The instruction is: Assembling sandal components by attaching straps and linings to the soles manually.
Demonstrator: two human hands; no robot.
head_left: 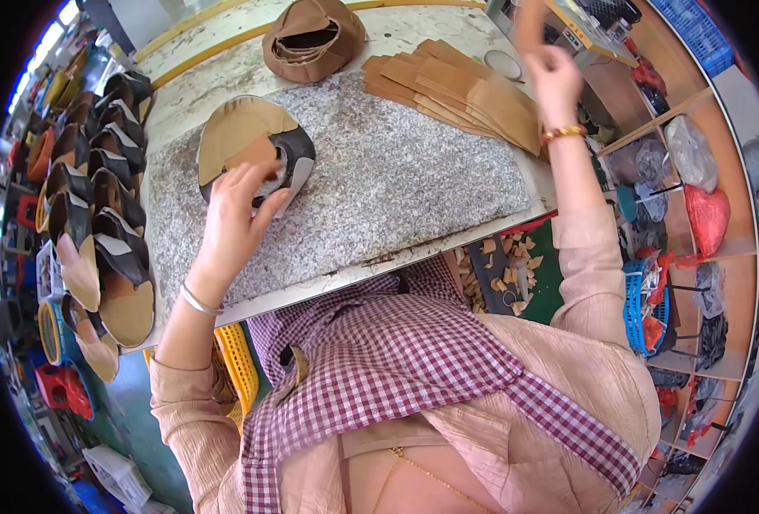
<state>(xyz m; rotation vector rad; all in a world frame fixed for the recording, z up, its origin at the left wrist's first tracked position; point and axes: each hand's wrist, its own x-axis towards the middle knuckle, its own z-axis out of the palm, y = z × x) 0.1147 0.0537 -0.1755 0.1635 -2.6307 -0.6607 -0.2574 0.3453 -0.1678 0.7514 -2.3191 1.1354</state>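
- Two bare hands at work over one grey speckled stone slab [396,188].
- Left hand [235,214] laid on one shoe upper [251,146], tan and black with a pale edge, flat on the slab's left part; fingers spread and curled over its near side, thumb at the pale edge, pinching it loosely.
- Right hand [555,79] raised at the far right, above the end of one fanned stack of tan cut pieces [456,90]; blurred, fingers half curled, grip impossible to tell, nothing clearly held.
- One metal bangle on the left wrist, one gold-and-red bracelet on the right.
- Stack of tan pieces too overlapped for a count: at least eight layers seen, spread along the slab's far edge.
- One brown bundle of folded uppers [312,38] beyond the slab, on the pale bench top.
- One long row of finished black-and-tan uppers [97,197] stacked down the left side, roughly a dozen, overlapping; exact count not possible.
- One yellow crate [241,364] under the bench, partly hidden by the left forearm.
- One blue basket [640,300] at right, beside shelves with bagged goods.
- Tan scraps [503,278] scattered on the floor below the bench edge.
- Checked apron and pink sleeves filling the lower view, hiding the floor beneath.
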